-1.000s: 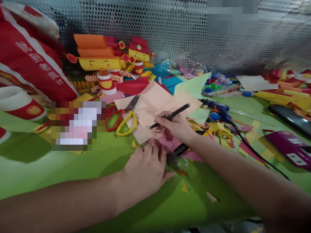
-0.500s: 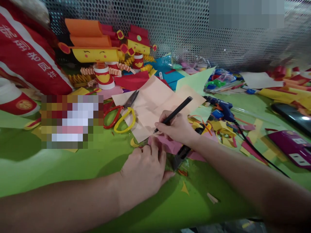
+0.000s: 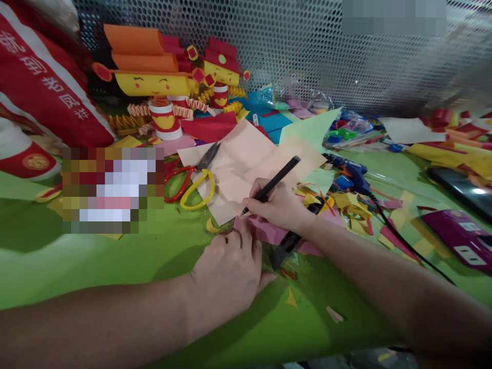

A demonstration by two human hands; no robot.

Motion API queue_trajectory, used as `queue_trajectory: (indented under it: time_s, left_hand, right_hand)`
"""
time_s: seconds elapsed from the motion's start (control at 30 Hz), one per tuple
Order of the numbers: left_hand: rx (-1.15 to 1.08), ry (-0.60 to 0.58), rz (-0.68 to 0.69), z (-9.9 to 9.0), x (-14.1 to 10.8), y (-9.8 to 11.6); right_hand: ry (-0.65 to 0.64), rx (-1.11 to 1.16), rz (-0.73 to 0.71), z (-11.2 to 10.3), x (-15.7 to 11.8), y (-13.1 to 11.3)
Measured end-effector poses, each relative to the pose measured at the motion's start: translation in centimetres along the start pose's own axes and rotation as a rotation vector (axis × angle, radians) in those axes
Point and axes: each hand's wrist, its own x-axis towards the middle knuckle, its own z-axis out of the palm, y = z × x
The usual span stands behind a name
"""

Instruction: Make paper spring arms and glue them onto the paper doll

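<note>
My right hand (image 3: 280,206) grips a black pen (image 3: 280,177), its tip down by the small piece under my left fingertips. My left hand (image 3: 230,271) lies on the green table (image 3: 161,261), fingers stretched forward and thumb out to the side. Its fingertips rest near the edge of a pink paper (image 3: 271,231); what exactly they press is partly hidden. Behind both hands spread peach paper sheets (image 3: 246,146). Scissors (image 3: 198,190) with one red and one yellow handle lie partly on them. A dark cutter knife (image 3: 283,251) sits below my right wrist.
Paper figures (image 3: 149,84) with yellow faces stand at the back left, before a perforated metal panel (image 3: 292,46). To the right lie a blue glue gun (image 3: 357,177) with a black cord, colourful paper scraps (image 3: 353,202), a purple power strip (image 3: 455,238) and a dark phone (image 3: 461,187).
The pen's tip has shifted slightly left and down with my right hand. My left hand stays nearly in place.
</note>
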Motion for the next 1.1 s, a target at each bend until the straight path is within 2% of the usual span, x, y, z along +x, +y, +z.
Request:
queue_trajectory:
  time_s: [1.1]
  left_hand:
    - [0.009, 0.031, 0.01, 0.58, 0.1, -0.11]
  right_hand:
    - [-0.01, -0.119, -0.052, -0.07, 0.18, 0.22]
